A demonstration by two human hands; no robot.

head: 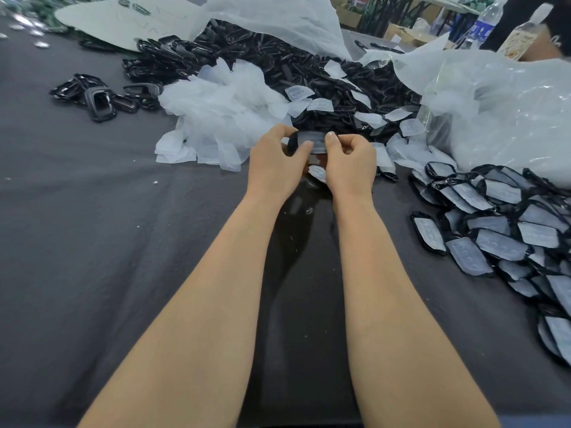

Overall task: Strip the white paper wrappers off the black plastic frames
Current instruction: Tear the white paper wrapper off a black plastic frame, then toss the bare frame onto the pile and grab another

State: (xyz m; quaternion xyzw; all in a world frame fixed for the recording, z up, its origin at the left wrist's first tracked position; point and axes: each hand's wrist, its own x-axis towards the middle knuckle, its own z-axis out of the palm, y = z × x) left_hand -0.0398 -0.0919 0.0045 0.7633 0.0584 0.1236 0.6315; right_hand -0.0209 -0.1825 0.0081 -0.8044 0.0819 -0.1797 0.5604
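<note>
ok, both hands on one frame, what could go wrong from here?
1. The left hand and right hand pinch one small wrapped frame; its wrapper might tear and leave scraps stuck.
2. Some loose wrappers already lie on the heap of bare frames, so this one could land there too instead of on the wrapper pile.

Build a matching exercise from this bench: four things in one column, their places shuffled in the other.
Things:
1. held frame
2. heap of loose wrappers
3. pile of wrapped frames
4. plastic bottle

Places:
A. near right
B. pinched between left hand and right hand
C. far right, at the back
D. just beyond the left hand, to its left

Pairs: 1-B, 2-D, 3-A, 4-C.
</note>
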